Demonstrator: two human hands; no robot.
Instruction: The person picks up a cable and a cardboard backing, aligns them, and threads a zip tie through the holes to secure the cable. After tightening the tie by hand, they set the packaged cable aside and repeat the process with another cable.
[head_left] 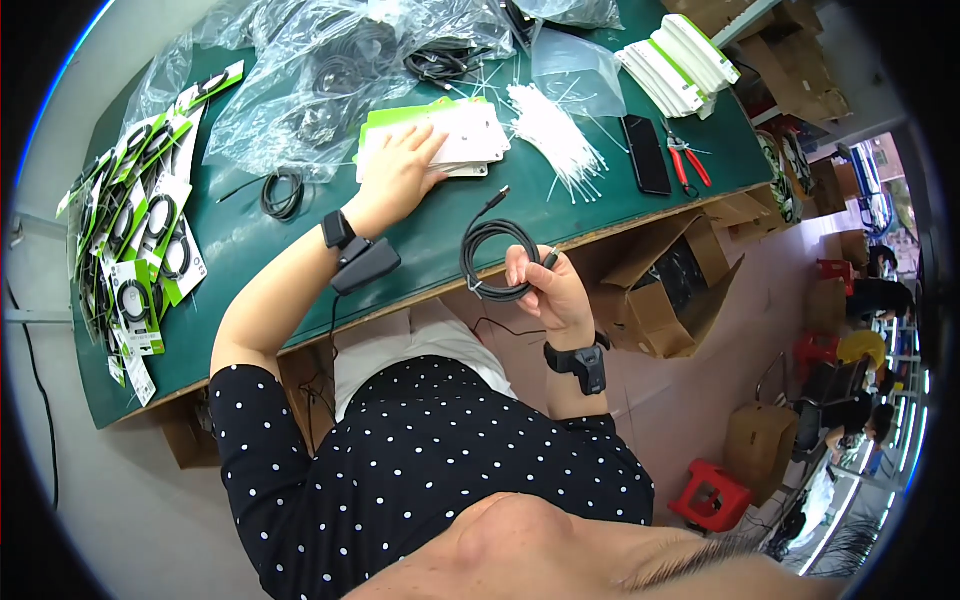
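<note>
My right hand (553, 292) is closed around one side of a coiled black cable (478, 240), held up just off the table's front edge. One plug of the cable sticks out above the coil. My left hand (402, 168) lies with its fingers outstretched on a stack of white and green cards (470, 135). To the left of that hand, a second coiled black cable (281, 194) rests on the green table (330, 250). A pile of white cable ties (553, 135) is spread out to the right of the cards.
Carded cables (135, 225) are heaped at the table's left end. Clear plastic bags (290, 100) with black cables lie at the back. A black phone (646, 155), red-handled cutters (688, 162) and more cards (672, 68) are on the right. An open cardboard box (650, 310) stands below the edge.
</note>
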